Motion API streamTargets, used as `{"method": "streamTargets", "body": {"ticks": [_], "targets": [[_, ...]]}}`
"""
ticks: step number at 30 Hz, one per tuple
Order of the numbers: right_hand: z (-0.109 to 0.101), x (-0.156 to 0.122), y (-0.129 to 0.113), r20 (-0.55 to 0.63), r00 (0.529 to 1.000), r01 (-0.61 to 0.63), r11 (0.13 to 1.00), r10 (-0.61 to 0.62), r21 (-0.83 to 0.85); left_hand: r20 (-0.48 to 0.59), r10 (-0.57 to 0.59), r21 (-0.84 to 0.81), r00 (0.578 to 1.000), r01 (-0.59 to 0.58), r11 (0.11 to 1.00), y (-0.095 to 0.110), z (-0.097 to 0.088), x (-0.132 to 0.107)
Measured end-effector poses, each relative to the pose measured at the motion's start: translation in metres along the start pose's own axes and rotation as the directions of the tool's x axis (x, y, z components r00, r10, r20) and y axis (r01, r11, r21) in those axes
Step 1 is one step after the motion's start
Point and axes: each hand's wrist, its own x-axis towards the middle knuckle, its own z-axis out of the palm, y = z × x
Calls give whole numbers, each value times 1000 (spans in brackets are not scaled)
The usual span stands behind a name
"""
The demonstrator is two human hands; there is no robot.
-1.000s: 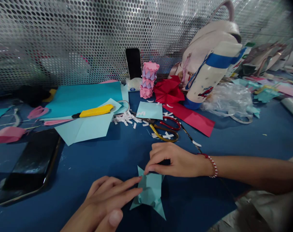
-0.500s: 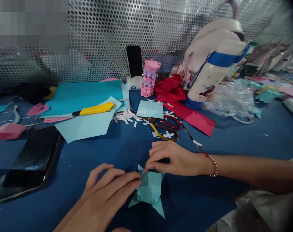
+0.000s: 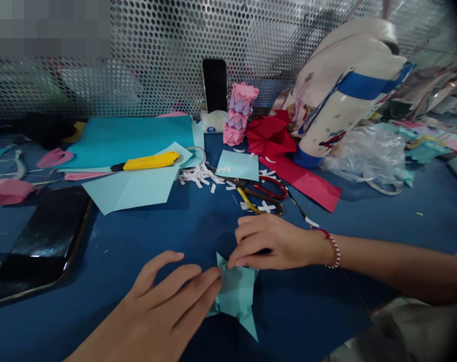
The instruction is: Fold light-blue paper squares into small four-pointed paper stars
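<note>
A light teal folded paper piece (image 3: pixel 236 291), square in the middle with pointed corner flaps, lies on the blue table in front of me. My left hand (image 3: pixel 168 296) reaches in from the lower left, fingers stretched out, its fingertips resting on the paper's left edge and covering part of it. Coming from the right, my right hand (image 3: pixel 272 243) has its thumb and index finger pinched at the paper's upper left corner, beside the upright flap. A beaded bracelet (image 3: pixel 334 251) circles the right wrist.
Beyond the hands lie scissors (image 3: pixel 266 193), white paper scraps (image 3: pixel 198 175), a light blue square (image 3: pixel 238 165), a red strip (image 3: pixel 307 186) and a yellow cutter (image 3: pixel 151 161). A phone (image 3: pixel 43 239) lies left. A bottle (image 3: pixel 349 105) leans on a backpack (image 3: pixel 326 55) behind.
The view has shifted slightly, so the background sits a little higher. My left fingers have slid a little over the paper's left side; the right hand keeps its pinch at the corner.
</note>
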Motion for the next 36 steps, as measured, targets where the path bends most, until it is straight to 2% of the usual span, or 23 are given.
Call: {"method": "streamTargets", "body": {"ticks": [4,6,8,11,13,16,19,28,32,36], "targets": [[-5,1,4,54,979,202,957,-195,-207,-10,48,-1,999,-48,999,-4,0,-1],[-5,1,4,50,973,233,943,-227,-239,-4,43,-12,999,-43,999,-5,1,-2],[-3,0,3,31,983,181,964,-179,-194,1,22,-19,1000,-22,1000,-6,2,-3],[-1,-1,3,-11,1000,3,1000,-3,-29,-2,3,-23,1000,-3,1000,-6,4,-4],[1,-1,1,-29,995,-93,994,95,63,-5,3,-32,1000,-3,999,-6,5,-5],[1,0,-1,-33,986,-161,980,166,114,-9,4,-50,1000,-5,999,-8,6,-5],[1,1,-4,-33,981,-188,975,193,122,-26,6,-75,1000,-8,997,-9,5,-3],[3,0,-4,-44,986,-151,980,158,127,-49,-37,-55,998,34,998,-3,11,1],[4,1,-6,-30,980,-191,973,197,126,-27,-136,-134,990,131,982,3,10,2],[8,4,-16,-43,952,-297,948,303,114,-26,-238,-134,971,233,963,12,11,2]]}}
